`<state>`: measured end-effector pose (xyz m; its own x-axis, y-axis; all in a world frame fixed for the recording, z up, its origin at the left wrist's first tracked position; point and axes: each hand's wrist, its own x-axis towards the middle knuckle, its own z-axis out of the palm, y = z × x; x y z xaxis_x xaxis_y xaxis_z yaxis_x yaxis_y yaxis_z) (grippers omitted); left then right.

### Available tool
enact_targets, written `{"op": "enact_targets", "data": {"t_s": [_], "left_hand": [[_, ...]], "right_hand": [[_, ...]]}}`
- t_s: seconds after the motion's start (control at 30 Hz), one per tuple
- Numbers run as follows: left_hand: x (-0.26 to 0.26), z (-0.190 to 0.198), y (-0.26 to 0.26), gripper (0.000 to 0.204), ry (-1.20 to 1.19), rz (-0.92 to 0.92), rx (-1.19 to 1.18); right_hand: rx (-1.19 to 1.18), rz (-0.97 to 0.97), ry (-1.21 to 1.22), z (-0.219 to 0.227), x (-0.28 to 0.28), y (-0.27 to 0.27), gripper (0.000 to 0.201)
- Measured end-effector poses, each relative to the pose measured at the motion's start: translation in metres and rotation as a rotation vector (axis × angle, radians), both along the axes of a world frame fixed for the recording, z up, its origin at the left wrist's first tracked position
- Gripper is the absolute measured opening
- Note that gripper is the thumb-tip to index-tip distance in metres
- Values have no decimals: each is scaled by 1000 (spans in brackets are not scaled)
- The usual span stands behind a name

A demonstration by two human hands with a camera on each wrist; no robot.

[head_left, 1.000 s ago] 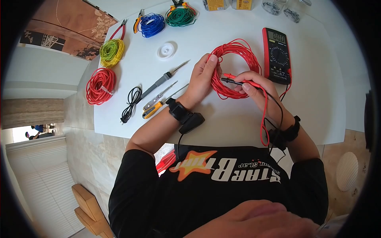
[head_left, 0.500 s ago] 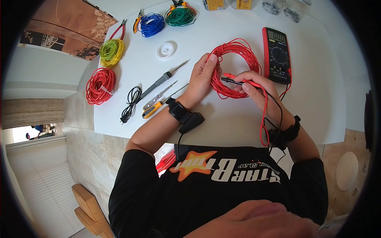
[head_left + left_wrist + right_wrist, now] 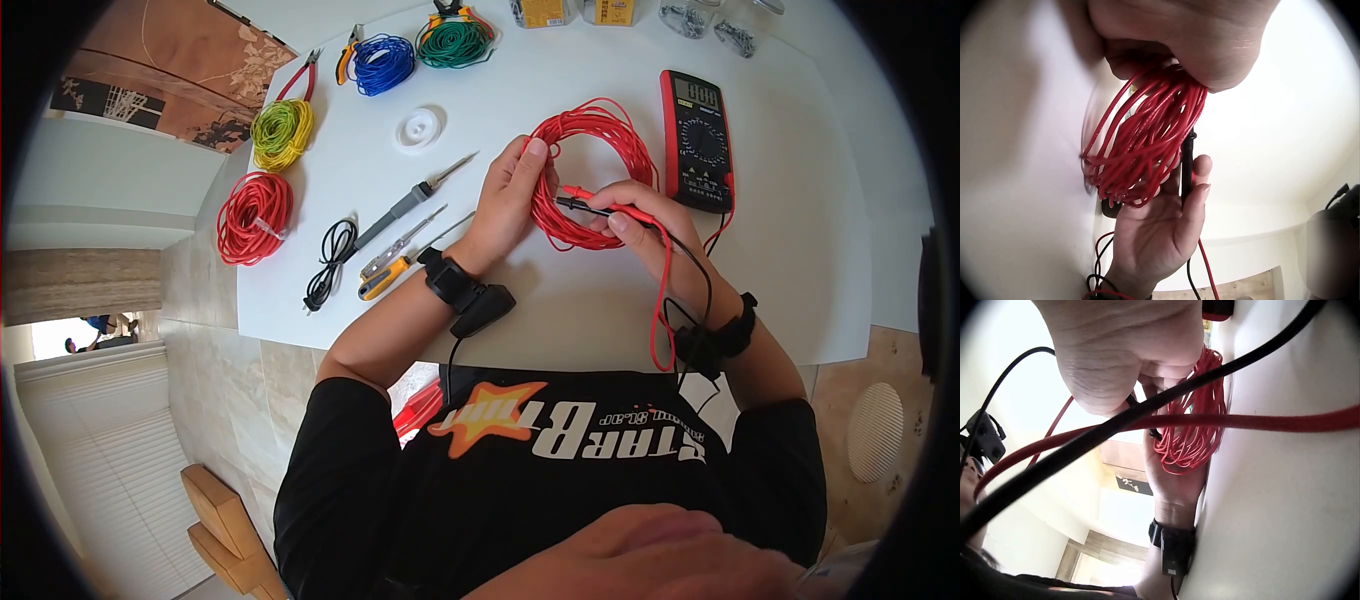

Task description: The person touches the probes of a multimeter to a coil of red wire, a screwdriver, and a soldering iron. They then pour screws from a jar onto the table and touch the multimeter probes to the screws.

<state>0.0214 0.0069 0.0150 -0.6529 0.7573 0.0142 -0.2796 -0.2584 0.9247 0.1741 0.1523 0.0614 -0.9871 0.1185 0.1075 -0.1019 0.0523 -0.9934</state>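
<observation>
A coil of red wire (image 3: 625, 140) is gripped at its left side by my left hand (image 3: 508, 205), thumb on top. In the left wrist view the coil (image 3: 1154, 134) hangs below that hand. My right hand (image 3: 655, 220) holds a red test probe (image 3: 579, 192) and a black test probe (image 3: 572, 203) together, their front ends reaching over the lower left of the coil toward my left hand. The probe tips are hard to make out. Behind the right hand lies a red and black multimeter (image 3: 700, 145), its display lit. The black lead (image 3: 1241, 362) crosses the right wrist view.
On the white table (image 3: 780, 270), a soldering iron (image 3: 400, 210), a voltage tester (image 3: 400, 245) and a yellow-handled screwdriver (image 3: 384, 278) lie left. Farther out are a white spool (image 3: 418, 128), blue wire (image 3: 384, 65), green wire (image 3: 455, 42), yellow-green wire (image 3: 282, 133) and another red coil (image 3: 254, 215).
The red lead's hanging loop has shifted slightly left and the right thumb has moved a little. The coil, the left hand and the probes look almost still.
</observation>
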Motion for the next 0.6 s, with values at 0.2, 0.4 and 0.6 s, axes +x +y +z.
{"op": "enact_targets", "data": {"t_s": [0.2,0.4,0.6], "left_hand": [[1,1,-1,35,-8,-3,-6],[0,-4,0,35,6,-15,-4],[1,-3,0,36,0,-21,-9]], "right_hand": [[61,11,2,-1,-1,2,22],[176,18,77,2,-1,2,21],[269,14,165,2,-2,1,21]]}}
